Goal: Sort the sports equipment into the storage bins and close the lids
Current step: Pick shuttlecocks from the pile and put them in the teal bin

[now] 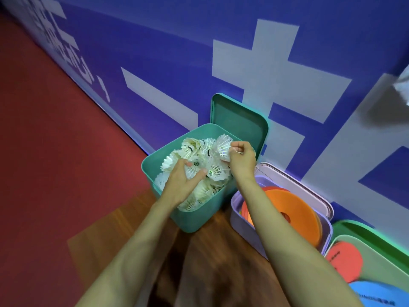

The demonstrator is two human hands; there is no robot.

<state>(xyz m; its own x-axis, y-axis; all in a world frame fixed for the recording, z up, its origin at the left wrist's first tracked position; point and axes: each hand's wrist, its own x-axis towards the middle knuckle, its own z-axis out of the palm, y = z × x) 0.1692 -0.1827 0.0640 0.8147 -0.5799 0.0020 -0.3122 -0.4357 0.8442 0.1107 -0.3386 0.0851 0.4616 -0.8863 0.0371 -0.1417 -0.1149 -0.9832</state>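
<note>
Head view: which step is this?
- Filling. The left hand (182, 181) grips white feather shuttlecocks (192, 149) heaped in the teal plastic bin (194, 220), and the right hand (241, 158) pinches one near the far rim.
- Next?
- Probably let go, then lower the upright teal lid (239, 122).

A blue wall (155, 52) has big white shapes (276, 69) on it. The floor (44, 140) is red, with a brown wooden part (124, 220).
</note>
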